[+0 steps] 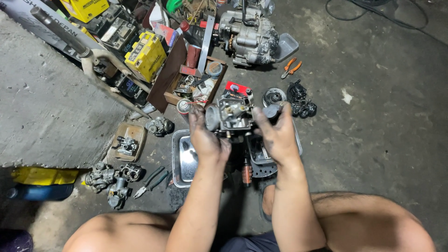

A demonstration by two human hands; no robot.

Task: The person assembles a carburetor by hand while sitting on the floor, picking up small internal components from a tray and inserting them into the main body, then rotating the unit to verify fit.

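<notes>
A grey metal carburetor (232, 113) is lifted above a shiny metal tray (183, 161) on the concrete floor. My left hand (205, 136) grips its left side, fingers greasy. My right hand (275, 131) holds its right side, by a dark round end piece. Both forearms reach forward between my bare knees. An orange-handled tool (247, 172) lies on the tray below the carburetor, partly hidden by my hands.
Several other carburetors (112, 179) and green-handled pliers (151, 181) lie at the left. A wooden box of parts (193, 81), yellow batteries (145, 54), an engine (247, 35), orange pliers (290, 67) and black parts (299, 99) lie beyond. A grey concrete slab (42, 102) fills the left.
</notes>
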